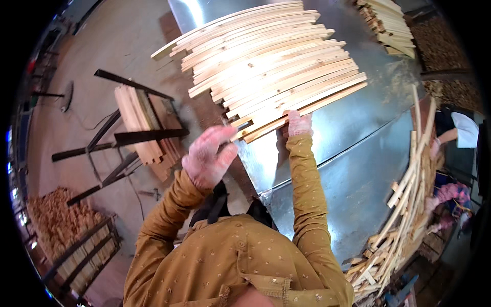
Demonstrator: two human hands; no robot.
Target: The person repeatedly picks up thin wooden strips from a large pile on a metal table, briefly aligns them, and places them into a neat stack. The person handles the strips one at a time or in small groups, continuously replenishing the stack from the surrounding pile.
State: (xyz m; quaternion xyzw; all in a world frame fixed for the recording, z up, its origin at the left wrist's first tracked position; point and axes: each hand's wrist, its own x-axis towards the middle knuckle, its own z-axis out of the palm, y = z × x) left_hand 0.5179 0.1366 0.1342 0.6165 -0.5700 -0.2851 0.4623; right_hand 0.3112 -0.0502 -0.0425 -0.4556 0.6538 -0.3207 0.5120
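Light wooden strips (266, 59) lie side by side in a broad batch on a shiny metal table (348, 176), their ends uneven. My right hand (300, 124), in a pale pinkish glove, grips the nearest wooden strip (335, 95) along its near edge; the fingertips are partly hidden. Off the table's left edge hovers my left hand (207, 156), gloved alike, with thumb and fingers apart and nothing between them. Its fingers point toward the left ends of the nearest strips.
Left of the table, a dark metal frame (120, 138) holds stacked boards (138, 120). A slatted crate (89, 250) stands at lower left. Long loose strips (409, 179) pile along the right edge, near co-workers' hands (441, 197). Another strip stack (391, 23) sits at far right.
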